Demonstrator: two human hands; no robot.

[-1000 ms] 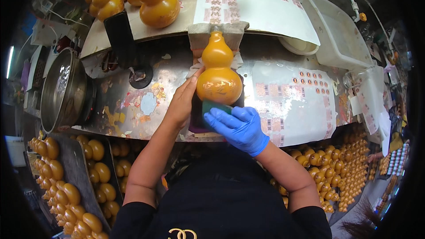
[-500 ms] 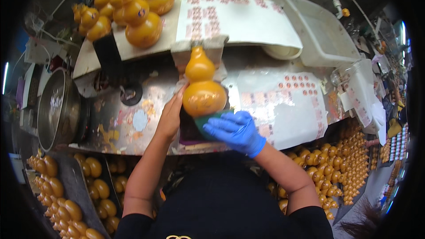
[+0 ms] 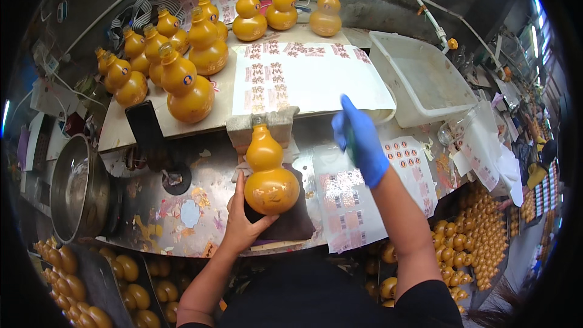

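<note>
A glossy amber gourd-shaped bottle [image 3: 271,189] lies tilted on the workbench, its neck resting on a cloth-covered block [image 3: 279,123]. My left hand [image 3: 241,222], bare, cups its lower left side, thumb under the base and fingers along the flank. A dark cloth [image 3: 294,226] is spread beneath the bottle. Faint markings show on the bulb's front. In a blue glove, my right hand [image 3: 362,140] is raised over the sheets to the right, slightly blurred. A sliver of a dark green flat piece [image 3: 350,144] shows in its grip; the rest is hidden.
On the raised board stand several amber gourd bottles [image 3: 191,94] and a white decal sheet [image 3: 316,82]. Another decal sheet [image 3: 340,206] lies right of the bottle. A phone [image 3: 146,127] stands on a holder, beside a metal basin [image 3: 76,188]. A translucent tub [image 3: 419,79] sits back right.
My right hand has left the bottle's base and moved up and right with the green piece. My left hand has shifted to cup the bottle's base. The view has tilted up.
</note>
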